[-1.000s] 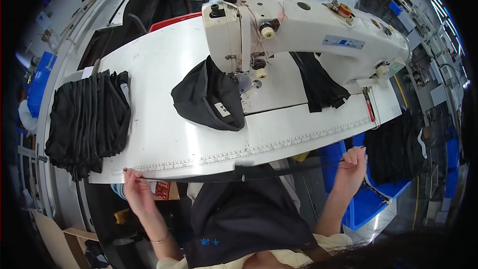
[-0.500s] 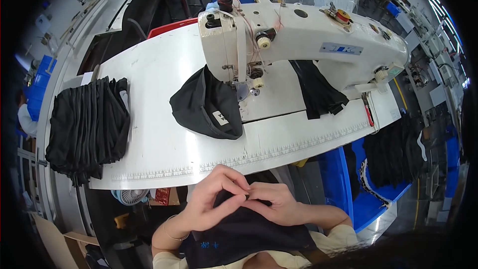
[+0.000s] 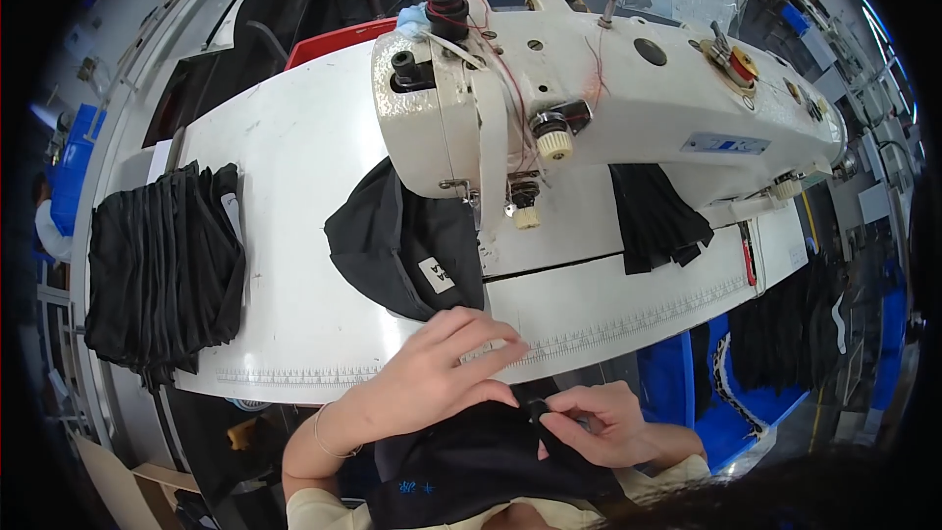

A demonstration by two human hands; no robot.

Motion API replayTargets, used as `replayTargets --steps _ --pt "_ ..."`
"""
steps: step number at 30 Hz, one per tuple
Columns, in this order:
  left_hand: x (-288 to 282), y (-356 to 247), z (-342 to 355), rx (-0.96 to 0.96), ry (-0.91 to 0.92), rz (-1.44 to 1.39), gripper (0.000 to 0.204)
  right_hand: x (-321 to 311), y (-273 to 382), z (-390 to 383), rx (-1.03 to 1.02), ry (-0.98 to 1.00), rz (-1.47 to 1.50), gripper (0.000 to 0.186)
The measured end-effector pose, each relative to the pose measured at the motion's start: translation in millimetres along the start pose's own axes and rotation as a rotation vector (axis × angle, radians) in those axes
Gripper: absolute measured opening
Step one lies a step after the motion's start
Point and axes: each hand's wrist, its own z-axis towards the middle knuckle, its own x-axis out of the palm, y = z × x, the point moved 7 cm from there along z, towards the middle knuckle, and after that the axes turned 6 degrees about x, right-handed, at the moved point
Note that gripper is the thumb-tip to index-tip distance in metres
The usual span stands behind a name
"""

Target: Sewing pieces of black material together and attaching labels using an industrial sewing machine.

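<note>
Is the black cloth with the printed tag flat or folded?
Folded: the cloth has a raised edge left of the tag.

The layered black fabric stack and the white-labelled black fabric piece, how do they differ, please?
The layered black fabric stack shows many packed edges; the white-labelled black fabric piece has a broad, rounded outline. The stack lies apart from the white sewing machine, whose head partly hides the piece. Both rest on the white table.

The strip (image 3: 536, 406) at the hands (image 3: 437, 373), the creased piece (image 3: 368, 245) beyond them and the stack (image 3: 162, 275) to their left look like matt cloth. Ahead, the sewing machine (image 3: 643, 103) has a glossy, painted-looking casing above a smooth, shiny surface (image 3: 285, 206); right of the hands, the bin (image 3: 669, 388) looks plastic.
</note>
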Motion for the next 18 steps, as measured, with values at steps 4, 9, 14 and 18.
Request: replayTargets --steps 4,9,14,18 --pt "9 7 -6 0.016 0.054 0.964 0.038 -9 -6 -1 0.026 -0.058 0.126 0.013" --pt "19 32 -15 -0.232 0.213 1.326 0.045 6 -8 14 0.094 -0.068 0.375 0.023" --pt "-41 31 11 -0.103 -0.035 1.155 0.023 -6 24 65 -0.595 -0.103 -0.742 0.046" --pt "-70 51 14 -0.265 -0.236 0.661 0.016 -30 13 112 -0.872 -0.284 -1.247 0.046"
